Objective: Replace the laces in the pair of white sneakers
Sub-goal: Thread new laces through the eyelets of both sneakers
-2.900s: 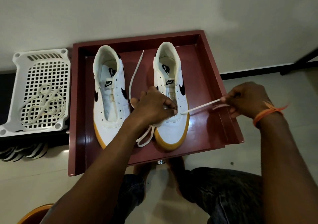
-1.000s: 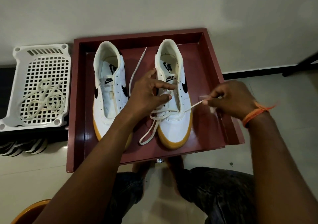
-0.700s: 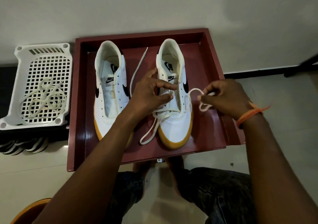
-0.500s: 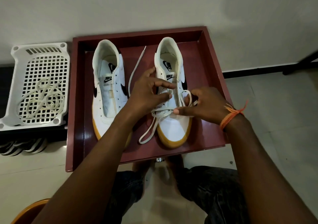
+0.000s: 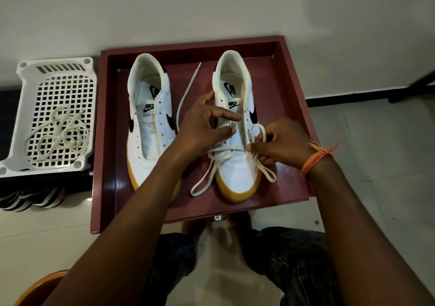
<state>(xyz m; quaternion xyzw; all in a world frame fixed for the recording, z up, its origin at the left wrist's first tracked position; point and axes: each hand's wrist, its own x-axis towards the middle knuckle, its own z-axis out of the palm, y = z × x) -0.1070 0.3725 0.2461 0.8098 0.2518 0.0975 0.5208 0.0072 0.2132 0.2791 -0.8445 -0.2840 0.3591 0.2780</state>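
White shoelace [image 5: 258, 164] pinched at right hand [image 5: 282, 142] fingertips beside right sneaker [image 5: 236, 129] eyelets, left hand [image 5: 202, 127] fingers loosely curled, spreading its tongue opening, unlaced left sneaker [image 5: 150, 122] alongside, both in maroon tray [image 5: 289, 89], old laces [image 5: 62, 132] in white basket [image 5: 30, 70].

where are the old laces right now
In the head view, the old laces lie in a loose tangle in the white perforated basket at far left, just outside the red tray that holds the sneakers.
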